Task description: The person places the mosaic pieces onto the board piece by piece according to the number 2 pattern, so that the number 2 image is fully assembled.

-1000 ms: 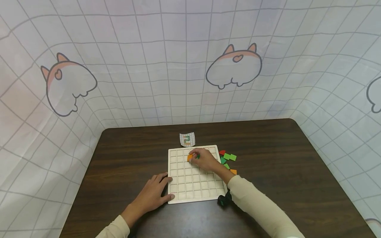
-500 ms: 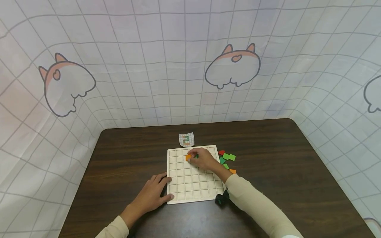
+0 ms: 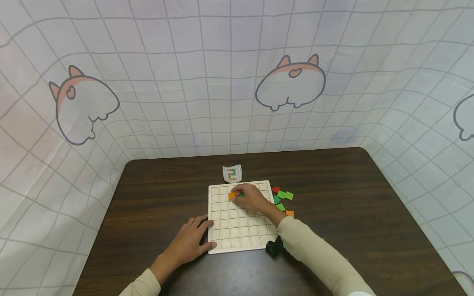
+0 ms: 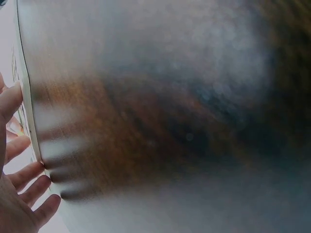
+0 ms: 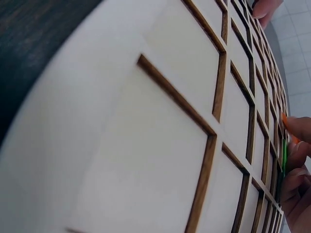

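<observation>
A pale grid board [image 3: 234, 233] with square cells lies on the dark table. My right hand [image 3: 252, 198] reaches over its upper part and pinches an orange tile [image 3: 232, 196] at the fingertips. Partly hidden under those fingers is a green tile [image 3: 242, 195]; in the right wrist view its green edge [image 5: 284, 154] shows low on the grid. My left hand [image 3: 189, 241] rests along the board's left edge, thumb on the near corner. The left wrist view has these fingers [image 4: 34, 190] spread, tips touching the board's rim [image 4: 30, 114].
Right of the board lie loose tiles: a red one [image 3: 276, 189], light green ones [image 3: 288, 195], a darker green one [image 3: 277, 200] and an orange one [image 3: 290, 213]. Behind the board sits a small paper card [image 3: 232, 174] with a coloured grid pattern. A white grid-patterned curtain [image 3: 207, 102] surrounds the table [image 3: 155, 193].
My right hand has shifted slightly left across the board with the orange tile, and more of the green tile shows. My left hand stays on the board's edge.
</observation>
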`<state>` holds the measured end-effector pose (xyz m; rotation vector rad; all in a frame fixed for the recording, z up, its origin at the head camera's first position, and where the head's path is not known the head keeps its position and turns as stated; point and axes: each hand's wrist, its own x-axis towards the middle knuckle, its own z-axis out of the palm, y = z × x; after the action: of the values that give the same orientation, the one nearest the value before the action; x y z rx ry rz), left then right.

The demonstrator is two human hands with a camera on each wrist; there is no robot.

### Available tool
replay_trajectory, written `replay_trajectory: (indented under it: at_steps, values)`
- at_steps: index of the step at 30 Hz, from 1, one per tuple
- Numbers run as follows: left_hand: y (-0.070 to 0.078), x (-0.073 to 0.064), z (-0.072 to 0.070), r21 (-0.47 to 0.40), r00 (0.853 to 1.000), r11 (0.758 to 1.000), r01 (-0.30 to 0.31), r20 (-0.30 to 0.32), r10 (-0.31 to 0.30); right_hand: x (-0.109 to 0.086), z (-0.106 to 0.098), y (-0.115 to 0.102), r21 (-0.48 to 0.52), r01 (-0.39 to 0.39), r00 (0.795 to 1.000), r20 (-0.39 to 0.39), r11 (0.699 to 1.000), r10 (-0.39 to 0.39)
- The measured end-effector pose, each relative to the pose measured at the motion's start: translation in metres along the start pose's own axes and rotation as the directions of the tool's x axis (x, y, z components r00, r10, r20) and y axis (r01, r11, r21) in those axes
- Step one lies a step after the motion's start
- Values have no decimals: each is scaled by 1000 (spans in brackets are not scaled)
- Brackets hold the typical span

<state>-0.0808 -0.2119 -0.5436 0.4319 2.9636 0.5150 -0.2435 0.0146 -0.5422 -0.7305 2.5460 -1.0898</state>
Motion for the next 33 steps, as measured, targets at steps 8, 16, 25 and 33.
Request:
replay_trajectory:
  at_steps: [8,16,25,33]
  values:
    - [0,0,0,1,1000,1000,0,-2,0,2,0,-1,-10,-36,999,1,999,36]
    - [1,-1,0,5,1000,1000,-4,-11,4,3,0,-2,-39,-40,999,6,998,40]
    - [1,0,-1,-4,1000,1000,4,-7,-4,6,1,-1,-55,-41,999,10,998,42]
    - [2,-2,-1,-10,1000,1000,7,-3,-7,5,2,-3,-56,-38,999,4,998,38]
